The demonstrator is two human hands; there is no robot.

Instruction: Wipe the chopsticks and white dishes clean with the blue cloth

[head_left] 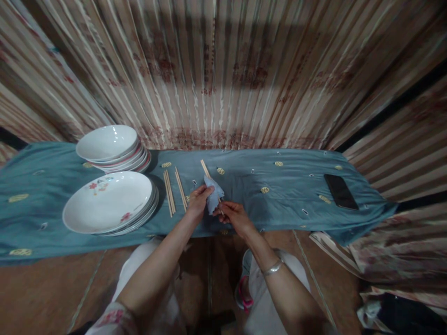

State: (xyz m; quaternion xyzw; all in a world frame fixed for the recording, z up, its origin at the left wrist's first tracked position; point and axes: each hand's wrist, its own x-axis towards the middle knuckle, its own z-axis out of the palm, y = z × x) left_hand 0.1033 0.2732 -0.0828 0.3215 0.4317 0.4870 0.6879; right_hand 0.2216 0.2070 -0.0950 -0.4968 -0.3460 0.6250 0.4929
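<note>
My left hand [198, 201] is closed on a small pale blue cloth [213, 194] that wraps the middle of a wooden chopstick [205, 169]. My right hand [234, 215] pinches the near end of that chopstick, and its far end points away to the upper left. Both hands hover over the near edge of a low table covered by a teal cloth [293, 186]. Several more chopsticks [173, 188] lie flat on the cloth just left of my left hand.
Two stacks of white plates sit at the left: a near stack with flower prints [109, 202] and a far stack [111, 148]. A black phone [340, 191] lies at the right. Striped curtains hang behind. My knees show below the table edge.
</note>
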